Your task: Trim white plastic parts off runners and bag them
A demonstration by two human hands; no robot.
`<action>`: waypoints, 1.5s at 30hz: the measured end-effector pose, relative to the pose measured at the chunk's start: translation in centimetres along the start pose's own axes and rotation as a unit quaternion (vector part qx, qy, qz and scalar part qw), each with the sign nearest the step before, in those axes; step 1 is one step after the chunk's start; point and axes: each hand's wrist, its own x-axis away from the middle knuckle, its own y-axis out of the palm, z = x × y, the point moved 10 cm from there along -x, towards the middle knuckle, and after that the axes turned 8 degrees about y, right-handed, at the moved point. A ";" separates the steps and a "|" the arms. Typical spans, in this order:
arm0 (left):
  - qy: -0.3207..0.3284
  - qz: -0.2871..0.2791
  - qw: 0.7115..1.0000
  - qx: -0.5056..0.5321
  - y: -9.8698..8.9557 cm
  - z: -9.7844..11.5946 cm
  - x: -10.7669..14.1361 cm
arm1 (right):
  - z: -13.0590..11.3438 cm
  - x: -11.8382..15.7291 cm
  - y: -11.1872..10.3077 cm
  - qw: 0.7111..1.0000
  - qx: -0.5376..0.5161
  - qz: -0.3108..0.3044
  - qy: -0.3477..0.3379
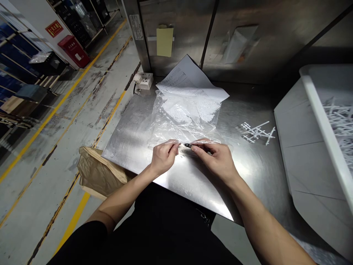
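At the near side of the plastic bag, my left hand [164,156] is closed in a pinch; whatever is between its fingertips is too small to make out. My right hand [217,158] is wrapped round a small pair of nippers [188,145], whose dark jaws point at the left fingertips. Most of the tool is hidden by the fingers. Just beyond both hands lies the clear plastic bag [168,129], with many small white pieces [179,110] in it. Over its far end rests a printed paper sheet [190,79]. White plastic sprues [257,131] lie to the right.
A large white bin [303,147] holding more white sprues [340,121] stands at the right of the metal table [129,129]. A power socket [145,80] sits at the back left corner. Below the left edge is an open brown bag [99,171]. A metal wall closes off the back.
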 end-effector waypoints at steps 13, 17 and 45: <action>0.108 -0.032 0.993 0.039 0.9 2.1 0.1 | 0.1 -0.3 -0.6 0.999 -0.012 0.037 0.005; 0.114 -0.050 0.992 0.031 1.2 2.4 0.1 | -0.3 -0.2 -0.6 0.999 -0.002 0.038 -0.009; 0.095 -0.097 0.991 0.014 1.9 2.1 0.3 | -2.0 0.6 -0.5 0.998 0.028 0.027 -0.042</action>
